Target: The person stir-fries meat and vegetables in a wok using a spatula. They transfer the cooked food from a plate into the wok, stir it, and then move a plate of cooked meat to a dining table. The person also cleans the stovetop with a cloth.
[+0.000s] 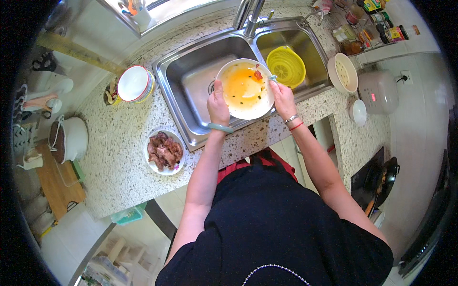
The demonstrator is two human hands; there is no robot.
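Fingers (218,89) grip a smooth, round white bowl (250,114) of glossy orange liquid (236,86).

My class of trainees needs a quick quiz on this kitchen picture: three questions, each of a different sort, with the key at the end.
1. Multiple choice: what do the left grip and the right grip hold between them?
A) a black wok
B) a white dish with orange liquid in it
C) a stack of bowls

2. True or false: the plate of meat stands on the counter, to the left of the sink.

3. Fill in the colour: the strainer in the smaller, right-hand basin is ____.

Key: 1. B; 2. True; 3. yellow.
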